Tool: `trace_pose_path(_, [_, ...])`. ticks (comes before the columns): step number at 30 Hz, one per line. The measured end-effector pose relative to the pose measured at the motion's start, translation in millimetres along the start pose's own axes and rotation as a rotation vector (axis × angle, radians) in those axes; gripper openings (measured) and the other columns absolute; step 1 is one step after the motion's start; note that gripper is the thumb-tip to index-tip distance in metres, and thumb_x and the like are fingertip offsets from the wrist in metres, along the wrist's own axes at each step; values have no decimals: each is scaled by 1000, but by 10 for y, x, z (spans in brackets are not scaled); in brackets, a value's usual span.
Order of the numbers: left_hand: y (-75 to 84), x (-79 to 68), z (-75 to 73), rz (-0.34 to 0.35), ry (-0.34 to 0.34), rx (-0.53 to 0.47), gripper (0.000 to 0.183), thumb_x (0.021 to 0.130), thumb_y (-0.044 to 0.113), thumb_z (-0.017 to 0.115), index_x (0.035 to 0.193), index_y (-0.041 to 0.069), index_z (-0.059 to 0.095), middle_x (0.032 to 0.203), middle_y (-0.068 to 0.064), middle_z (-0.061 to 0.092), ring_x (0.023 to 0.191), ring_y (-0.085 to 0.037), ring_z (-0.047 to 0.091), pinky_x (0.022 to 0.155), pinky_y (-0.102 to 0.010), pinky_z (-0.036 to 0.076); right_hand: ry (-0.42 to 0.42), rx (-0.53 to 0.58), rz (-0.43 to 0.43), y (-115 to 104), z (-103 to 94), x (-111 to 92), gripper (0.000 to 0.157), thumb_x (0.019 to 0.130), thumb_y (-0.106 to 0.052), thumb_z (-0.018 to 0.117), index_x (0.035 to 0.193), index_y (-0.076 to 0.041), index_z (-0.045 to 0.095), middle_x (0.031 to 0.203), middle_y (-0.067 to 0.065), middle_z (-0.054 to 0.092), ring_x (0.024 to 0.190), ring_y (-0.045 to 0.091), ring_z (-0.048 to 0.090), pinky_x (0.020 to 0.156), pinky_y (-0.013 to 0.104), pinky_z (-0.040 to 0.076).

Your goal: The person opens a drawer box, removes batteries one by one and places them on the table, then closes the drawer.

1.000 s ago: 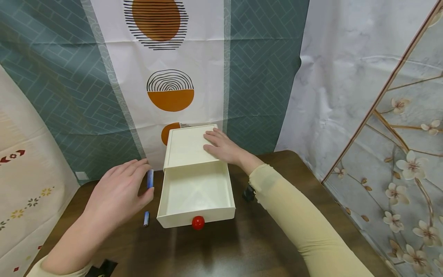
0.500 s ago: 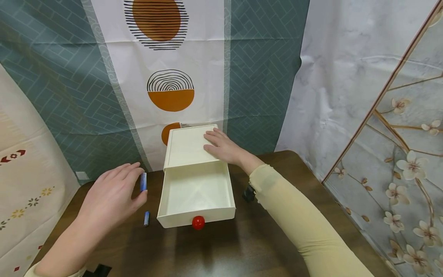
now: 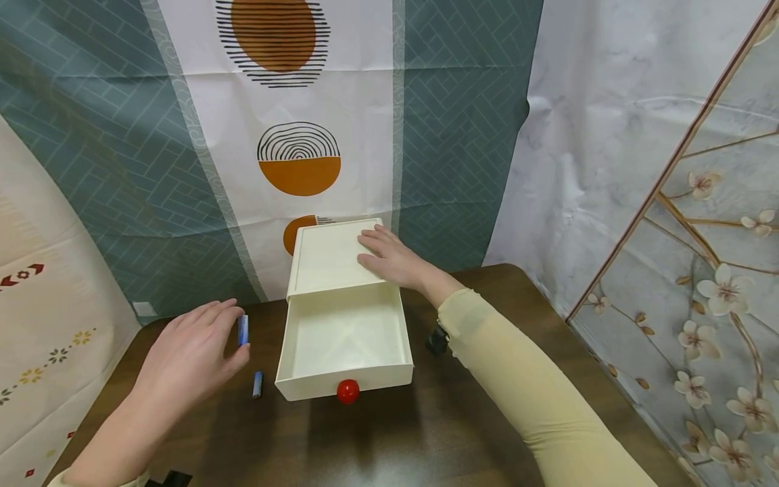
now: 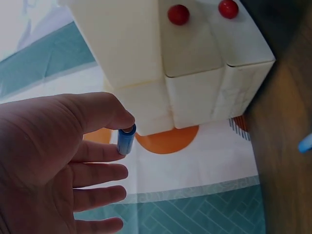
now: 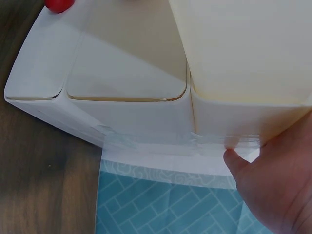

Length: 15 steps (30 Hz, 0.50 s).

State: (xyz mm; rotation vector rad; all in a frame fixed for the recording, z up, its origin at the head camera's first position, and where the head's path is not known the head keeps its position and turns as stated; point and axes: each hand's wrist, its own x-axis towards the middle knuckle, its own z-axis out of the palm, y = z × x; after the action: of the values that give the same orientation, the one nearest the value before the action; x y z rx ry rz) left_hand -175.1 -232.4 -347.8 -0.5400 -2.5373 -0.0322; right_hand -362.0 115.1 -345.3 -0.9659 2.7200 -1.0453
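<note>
My left hand (image 3: 187,355) pinches a blue battery (image 3: 243,329) between thumb and forefinger, left of the white drawer unit (image 3: 335,253). In the left wrist view the battery (image 4: 126,140) hangs at the fingertips, the other fingers stretched out. My right hand (image 3: 395,262) rests on the unit's top near its right edge; in the right wrist view its thumb (image 5: 236,161) lies against the unit's side. The top drawer (image 3: 343,379), with a red knob (image 3: 348,391), is pulled out, and nothing shows inside. A second blue battery (image 3: 257,385) lies on the table beside the drawer.
Below the open drawer sit two closed ones with red knobs (image 4: 178,15), seen from the left wrist. The brown table (image 3: 365,446) has a patterned cloth (image 3: 298,101) hanging behind it. Floral cloth (image 3: 700,325) hangs at the right, and a pale cloth (image 3: 49,304) at the left.
My left hand has drifted left and slightly down, away from the drawer, still pinching the battery. The right hand, drawer and loose battery have stayed in place.
</note>
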Motion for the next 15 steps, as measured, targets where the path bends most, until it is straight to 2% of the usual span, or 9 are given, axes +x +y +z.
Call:
trace_pose_path(4, [-40,-47,61,-35,-39,-8,49,81,15,84,122,-6,70,133,-29,72,123,-51,68,99,-71,52,0,3,3,0,3,-3,65,119,-45,43,174,-11,33,183,3,21,170,18,-4,135,50,7])
trace_pose_path(9, [-98,-104,141,-45,-59,-23,46,81,14,86,120,-4,70,129,-27,74,119,-49,70,95,-70,54,1,-2,3,5,3,-4,65,119,-45,43,174,-11,33,183,3,21,170,18,-4,135,49,7])
trace_pose_path(15, [-175,-178,230,-60,-102,-35,39,81,14,84,114,-1,69,108,-17,77,103,-44,74,84,-66,57,3,-3,-7,15,4,9,65,119,-44,43,173,-10,34,183,4,21,170,19,-3,135,49,7])
